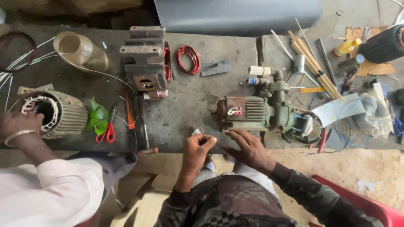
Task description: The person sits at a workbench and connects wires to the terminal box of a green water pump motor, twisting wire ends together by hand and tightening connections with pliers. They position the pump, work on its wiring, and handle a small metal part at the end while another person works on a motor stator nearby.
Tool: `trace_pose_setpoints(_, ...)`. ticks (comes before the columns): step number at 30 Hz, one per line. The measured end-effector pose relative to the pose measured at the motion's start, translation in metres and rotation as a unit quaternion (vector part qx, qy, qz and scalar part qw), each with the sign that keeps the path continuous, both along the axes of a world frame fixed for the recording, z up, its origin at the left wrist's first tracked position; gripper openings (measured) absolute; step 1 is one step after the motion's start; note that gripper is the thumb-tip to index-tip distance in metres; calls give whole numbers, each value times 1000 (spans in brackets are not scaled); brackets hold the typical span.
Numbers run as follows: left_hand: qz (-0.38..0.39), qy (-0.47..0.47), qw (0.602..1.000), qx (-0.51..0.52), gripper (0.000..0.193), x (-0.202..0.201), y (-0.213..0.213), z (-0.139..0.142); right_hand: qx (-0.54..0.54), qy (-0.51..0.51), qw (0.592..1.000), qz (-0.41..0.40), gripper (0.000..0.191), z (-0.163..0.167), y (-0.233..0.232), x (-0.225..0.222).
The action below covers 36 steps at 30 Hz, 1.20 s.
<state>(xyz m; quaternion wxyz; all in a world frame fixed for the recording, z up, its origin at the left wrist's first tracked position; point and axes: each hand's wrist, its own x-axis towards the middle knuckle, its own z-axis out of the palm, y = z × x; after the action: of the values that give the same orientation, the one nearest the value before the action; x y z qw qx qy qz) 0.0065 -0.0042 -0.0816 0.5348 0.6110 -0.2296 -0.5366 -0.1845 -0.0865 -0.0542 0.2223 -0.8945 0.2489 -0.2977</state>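
My left hand is at the front edge of the grey workbench, fingers pinched on a small pale piece that I cannot make out. My right hand lies open, palm down, just in front of a green and rust-coloured motor pump lying on its side. Its fingertips nearly touch the pump's base.
At the left, another person's hand rests on a ribbed stator housing. Red-handled scissors, a heavy rusty metal block, a red wire coil, wooden sticks, a yellow bottle and a red plastic chair lie around.
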Motion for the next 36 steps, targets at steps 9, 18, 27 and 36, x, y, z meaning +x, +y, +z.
trace_pose_setpoints(9,-30,-58,997,-30,21,-11,-1,19,50,-26,998,21,22,-8,-5,-10)
trace_pose_setpoints(18,-112,-70,991,-3,22,-8,2,56,60,41,996,-56,7,44,-6,-30)
trace_pose_setpoints(27,-290,-220,931,-20,21,-5,-5,75,-115,83,960,241,40,66,-30,-28)
trace_pose_setpoints(36,-249,-187,937,-158,16,-13,9,75,596,125,791,-56,14,52,11,-48)
